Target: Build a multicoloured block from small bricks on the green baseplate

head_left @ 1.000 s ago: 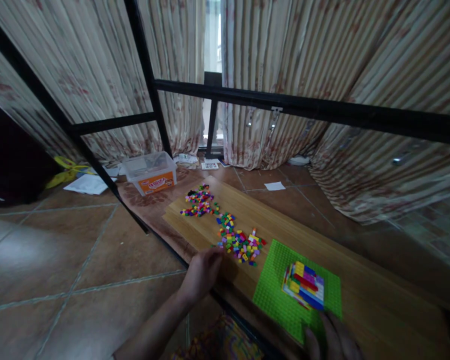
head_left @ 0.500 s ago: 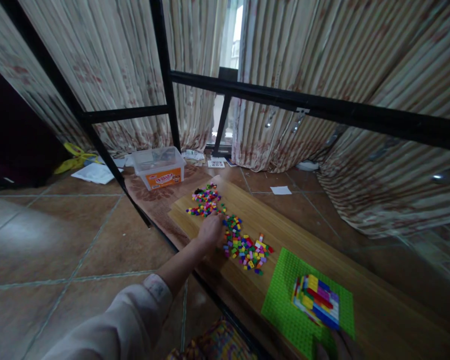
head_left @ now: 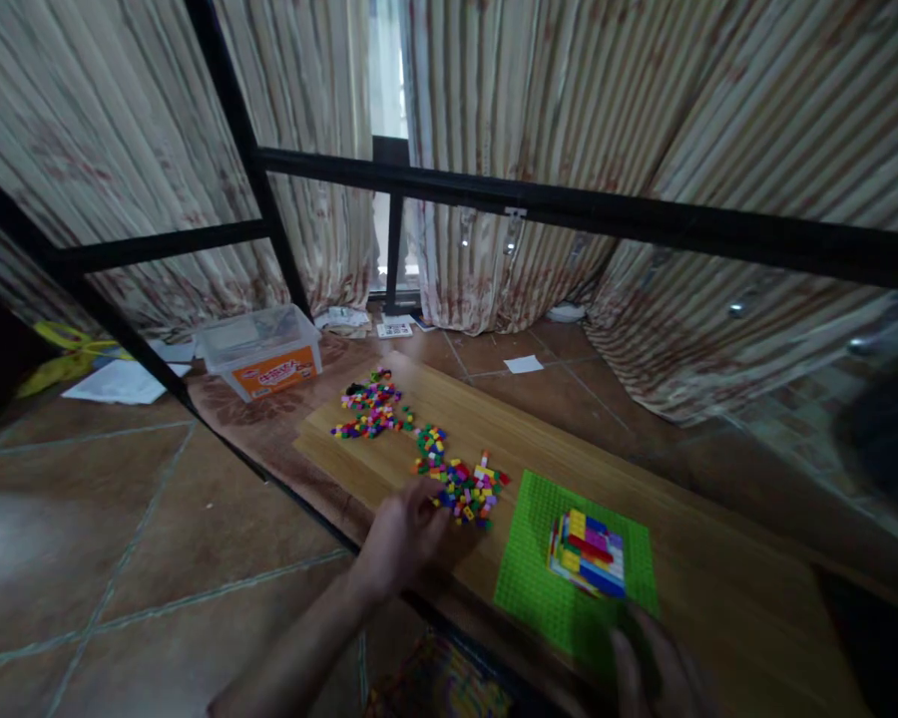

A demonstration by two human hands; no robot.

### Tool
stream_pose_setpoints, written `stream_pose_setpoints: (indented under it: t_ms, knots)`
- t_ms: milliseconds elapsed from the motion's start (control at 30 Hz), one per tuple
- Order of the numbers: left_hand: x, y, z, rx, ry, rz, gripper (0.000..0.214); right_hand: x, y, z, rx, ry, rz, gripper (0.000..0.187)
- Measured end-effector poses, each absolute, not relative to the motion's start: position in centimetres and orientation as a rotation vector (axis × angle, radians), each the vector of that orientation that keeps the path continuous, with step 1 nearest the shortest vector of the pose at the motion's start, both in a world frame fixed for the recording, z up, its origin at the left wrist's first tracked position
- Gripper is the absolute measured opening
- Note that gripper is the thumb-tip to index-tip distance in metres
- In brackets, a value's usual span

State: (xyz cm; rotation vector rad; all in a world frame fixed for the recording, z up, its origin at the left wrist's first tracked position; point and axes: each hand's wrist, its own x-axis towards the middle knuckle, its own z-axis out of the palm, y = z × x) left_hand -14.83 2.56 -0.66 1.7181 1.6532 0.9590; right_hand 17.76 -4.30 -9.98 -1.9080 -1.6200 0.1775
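Note:
My left hand [head_left: 402,531] is beside the near edge of a pile of small coloured toy bricks [head_left: 468,489]. Its fingers are curled together, and anything between them is too small to make out. A layered block of toy bricks [head_left: 588,551] in yellow, red, blue, purple and white stands on a green baseplate [head_left: 528,558]. My right hand [head_left: 659,663] is at the near right corner of the baseplate, just below the brick block. Its thumb and fingers are apart, though dim and slightly blurred, and nothing shows between them.
Baseplate and bricks lie on a long wooden board [head_left: 688,558]. More bricks [head_left: 370,404] are heaped at its far left end. Behind stands a clear plastic tub [head_left: 261,349] with an orange label. A black metal frame [head_left: 531,194] crosses before striped curtains [head_left: 509,90].
My left hand has moved from the far brick heap toward me, to the nearer pile. The view has swung right. My right hand shows more fully beside the baseplate.

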Motion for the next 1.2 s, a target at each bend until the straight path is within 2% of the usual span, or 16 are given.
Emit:
stream_pose_setpoints:
  t_ms: [133,200,467,633,900,1200]
  knots:
    - [-10.4,-2.0,0.2,1.704,1.4,0.958,0.018,12.5,-5.4,-5.1,-1.865,-1.346,0.643,0.051]
    - [-8.6,-3.2,0.4,1.717,1.305,0.964,0.021,9.7,-5.8,-3.4,-1.733,-1.224,0.894,0.048]
    - [-5.5,-3.5,-1.5,1.844,1.274,1.017,0.025,8.1,-6.0,-2.6,-1.464,-0.911,1.245,0.037]
    - [-4.5,-3.3,-1.8,1.837,1.291,0.987,0.023,9.6,-5.5,-2.7,-1.448,-0.828,1.335,0.037]
    - [-3.6,-3.2,-0.8,1.726,1.267,0.929,0.027,10.4,-5.2,-2.2,-1.503,-0.809,1.227,0.033]
    - [-4.3,-3.6,-2.3,1.392,1.231,0.906,0.02,9.6,-5.6,-4.4,-1.501,-0.842,1.275,0.03]
